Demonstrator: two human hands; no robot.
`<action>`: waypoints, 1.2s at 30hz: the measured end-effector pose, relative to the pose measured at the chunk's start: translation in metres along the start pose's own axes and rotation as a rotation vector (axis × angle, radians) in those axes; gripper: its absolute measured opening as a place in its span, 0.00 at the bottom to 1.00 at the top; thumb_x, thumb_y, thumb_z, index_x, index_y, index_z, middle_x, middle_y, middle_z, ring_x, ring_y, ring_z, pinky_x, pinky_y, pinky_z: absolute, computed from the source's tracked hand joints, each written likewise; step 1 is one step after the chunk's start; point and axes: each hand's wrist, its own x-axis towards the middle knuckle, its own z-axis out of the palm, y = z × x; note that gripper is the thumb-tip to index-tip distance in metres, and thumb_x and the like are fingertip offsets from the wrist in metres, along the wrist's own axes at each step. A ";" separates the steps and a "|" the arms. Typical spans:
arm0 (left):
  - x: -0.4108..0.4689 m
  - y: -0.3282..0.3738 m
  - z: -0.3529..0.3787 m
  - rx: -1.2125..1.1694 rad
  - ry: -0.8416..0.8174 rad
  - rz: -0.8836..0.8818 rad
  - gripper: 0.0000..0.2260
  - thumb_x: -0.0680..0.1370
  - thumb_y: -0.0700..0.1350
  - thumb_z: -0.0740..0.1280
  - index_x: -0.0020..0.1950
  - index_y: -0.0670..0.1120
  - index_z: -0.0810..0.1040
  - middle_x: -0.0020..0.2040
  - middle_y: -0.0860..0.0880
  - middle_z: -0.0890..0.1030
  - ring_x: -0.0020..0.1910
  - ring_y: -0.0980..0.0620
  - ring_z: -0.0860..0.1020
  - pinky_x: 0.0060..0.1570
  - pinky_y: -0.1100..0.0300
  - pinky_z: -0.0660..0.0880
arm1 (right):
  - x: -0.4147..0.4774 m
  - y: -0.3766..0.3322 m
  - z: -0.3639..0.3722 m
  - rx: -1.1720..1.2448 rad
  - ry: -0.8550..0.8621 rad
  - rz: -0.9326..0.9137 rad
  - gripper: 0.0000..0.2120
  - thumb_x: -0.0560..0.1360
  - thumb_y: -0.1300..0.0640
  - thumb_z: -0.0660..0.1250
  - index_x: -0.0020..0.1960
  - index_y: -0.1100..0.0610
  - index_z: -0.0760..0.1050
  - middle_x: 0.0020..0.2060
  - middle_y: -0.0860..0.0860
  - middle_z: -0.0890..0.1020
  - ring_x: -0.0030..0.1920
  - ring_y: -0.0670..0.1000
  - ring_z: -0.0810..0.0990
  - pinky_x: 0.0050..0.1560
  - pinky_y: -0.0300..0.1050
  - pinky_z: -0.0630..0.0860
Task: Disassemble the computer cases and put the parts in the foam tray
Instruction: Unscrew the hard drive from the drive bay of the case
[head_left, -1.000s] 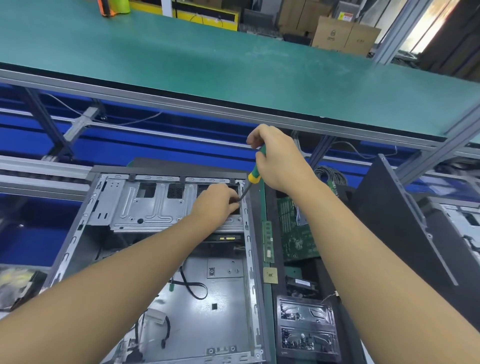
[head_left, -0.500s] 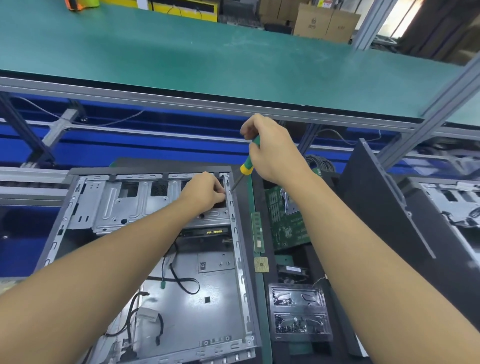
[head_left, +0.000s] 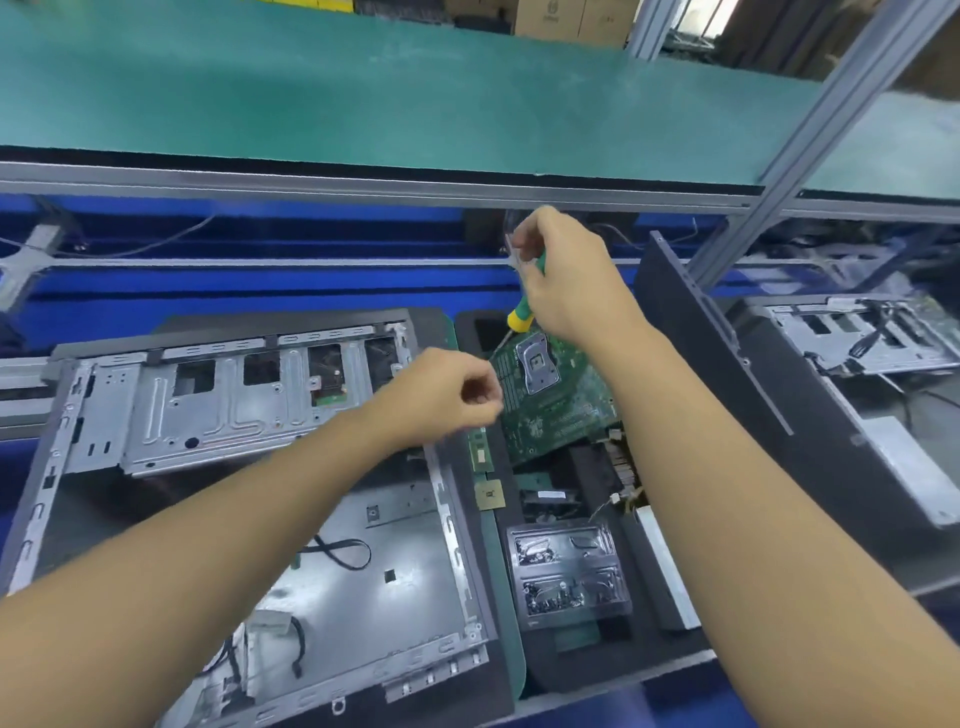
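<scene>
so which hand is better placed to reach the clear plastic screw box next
Left, probably. The left hand hovers beside the black foam tray, nearer the clear plastic screw box, carrying no tool. The right hand is farther back, gripping the green-and-yellow screwdriver over the green motherboard.

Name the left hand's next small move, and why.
Probably move the left hand to the clear screw box in the foam tray and let go. It is pinched, seemingly on a screw too small to confirm, above the computer case edge; the right hand holds the screwdriver.
</scene>
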 end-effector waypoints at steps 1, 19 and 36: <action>0.003 0.010 0.013 0.027 -0.118 0.022 0.02 0.74 0.45 0.71 0.41 0.50 0.82 0.38 0.55 0.83 0.39 0.60 0.79 0.41 0.69 0.73 | -0.005 0.005 -0.001 -0.033 -0.011 0.020 0.12 0.79 0.68 0.59 0.59 0.57 0.72 0.56 0.54 0.76 0.53 0.54 0.74 0.51 0.46 0.72; 0.048 0.026 0.211 0.365 -0.641 -0.195 0.08 0.76 0.34 0.69 0.49 0.45 0.85 0.52 0.45 0.84 0.50 0.47 0.82 0.54 0.53 0.80 | -0.127 0.125 -0.019 -0.057 -0.006 0.371 0.12 0.79 0.55 0.69 0.60 0.58 0.73 0.52 0.53 0.77 0.48 0.51 0.71 0.42 0.44 0.65; 0.002 -0.012 0.023 0.086 0.154 -0.310 0.06 0.79 0.46 0.65 0.53 0.55 0.81 0.40 0.60 0.79 0.39 0.62 0.76 0.36 0.69 0.68 | -0.051 0.013 0.013 0.147 -0.023 -0.043 0.09 0.83 0.58 0.62 0.61 0.59 0.72 0.56 0.54 0.76 0.52 0.56 0.77 0.50 0.49 0.72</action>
